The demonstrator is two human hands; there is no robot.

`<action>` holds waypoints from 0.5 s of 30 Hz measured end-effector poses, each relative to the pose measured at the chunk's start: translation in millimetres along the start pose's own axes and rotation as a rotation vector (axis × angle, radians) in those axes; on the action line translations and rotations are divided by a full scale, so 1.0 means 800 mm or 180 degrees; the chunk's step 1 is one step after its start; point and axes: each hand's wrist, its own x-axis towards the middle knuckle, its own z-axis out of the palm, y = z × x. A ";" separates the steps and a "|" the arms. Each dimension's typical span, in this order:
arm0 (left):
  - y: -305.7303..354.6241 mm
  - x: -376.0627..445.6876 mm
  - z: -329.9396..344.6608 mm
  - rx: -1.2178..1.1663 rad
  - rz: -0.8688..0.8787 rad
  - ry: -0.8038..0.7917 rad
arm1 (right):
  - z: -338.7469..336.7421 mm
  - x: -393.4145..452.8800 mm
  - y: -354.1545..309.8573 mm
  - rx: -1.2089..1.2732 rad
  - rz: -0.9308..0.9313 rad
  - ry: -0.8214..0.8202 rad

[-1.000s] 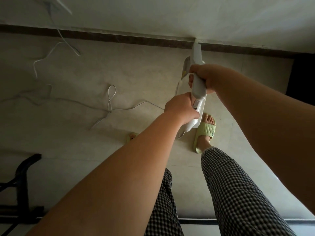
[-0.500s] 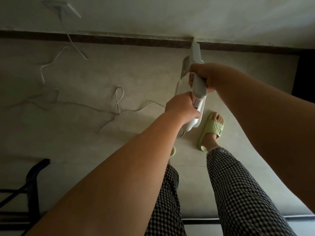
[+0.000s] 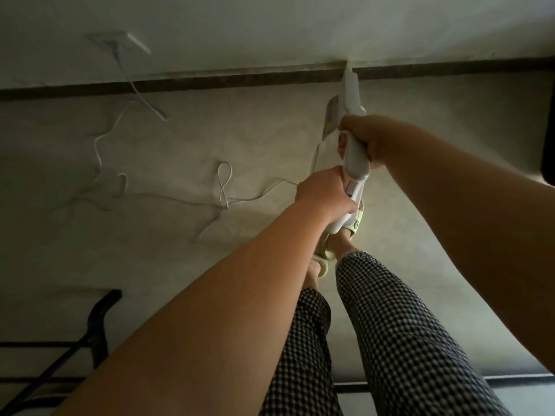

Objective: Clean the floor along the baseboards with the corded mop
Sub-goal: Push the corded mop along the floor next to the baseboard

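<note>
Leftmost, a black frame [image 3: 96, 328] stands on the floor [image 3: 180, 265] near the lower edge, and above it on the wall a socket plate [image 3: 120, 43] feeds the white cord [image 3: 168, 198], which hangs past the dark baseboard [image 3: 210, 82] and wanders in loose loops across the floor toward the person's hands. Moving right, the left hand [image 3: 322, 195] grips the lower end of the corded mop [image 3: 353, 136] handle, fingers curled round it, just above a pale green sandal [image 3: 356, 222]. The right hand [image 3: 365, 139] holds the handle a little further up, nearer the wall, also wrapped tight round it. From both hands the mop's long axis runs away from the person, almost straight toward the wall, and its far end meets the baseboard line (the head itself is too foreshortened to make out). So the tool points at the baseboard nearly square on, with the right hand the leading one. My guess is that the coming move is a sideways sweep along the baseboard, and the slack cord lying to the left is the thing likeliest to get in the way if the sweep goes that direction.
</note>
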 end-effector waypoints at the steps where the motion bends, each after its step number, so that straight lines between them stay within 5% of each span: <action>1: -0.001 -0.001 -0.001 0.0009 -0.0039 -0.0001 | 0.002 0.001 0.001 0.0013 0.0033 -0.0022; 15: 0.038 -0.003 -0.024 0.0032 -0.0232 -0.0015 | -0.019 -0.010 -0.029 -0.0021 0.0048 -0.0137</action>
